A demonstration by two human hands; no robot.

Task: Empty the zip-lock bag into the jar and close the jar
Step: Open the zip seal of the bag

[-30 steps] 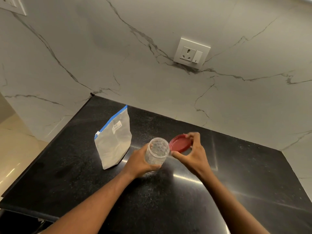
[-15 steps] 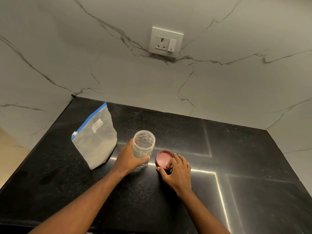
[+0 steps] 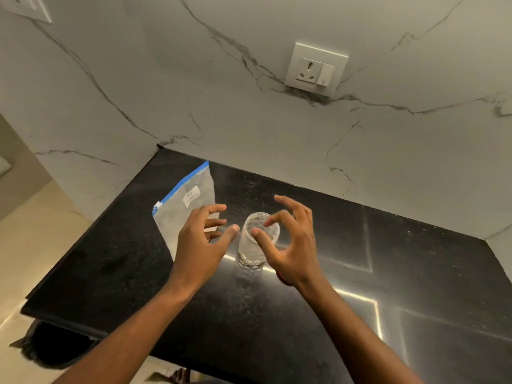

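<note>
A clear jar (image 3: 259, 239) stands upright and lidless near the middle of the frame on a black speckled table (image 3: 415, 273). Both hands hover above and beside it, holding nothing. The left hand (image 3: 201, 242) sits just left of the jar with its fingers (image 3: 213, 209) spread and loosely curled, the thumb tip close to the jar's rim but apart from it — the hand partly covers the lower right corner of the bag. The right hand (image 3: 293, 245) is just right of the jar, its fingers (image 3: 291, 202) spread and bent like a claw, the thumb and a fingertip crossing in front of the jar's open mouth; whether they touch the glass cannot be told.

The zip-lock bag (image 3: 182, 209) stands left of centre, a blue sealing strip along its top edge and a small white label with handwriting too small to read. It looks full and sealed.

A sliver of red (image 3: 280, 279) shows under the right wrist — what it is cannot be told from so little.

Behind the table, white marble wall with grey veins carries a socket plate (image 3: 315, 68) in the upper right of the frame.
</note>
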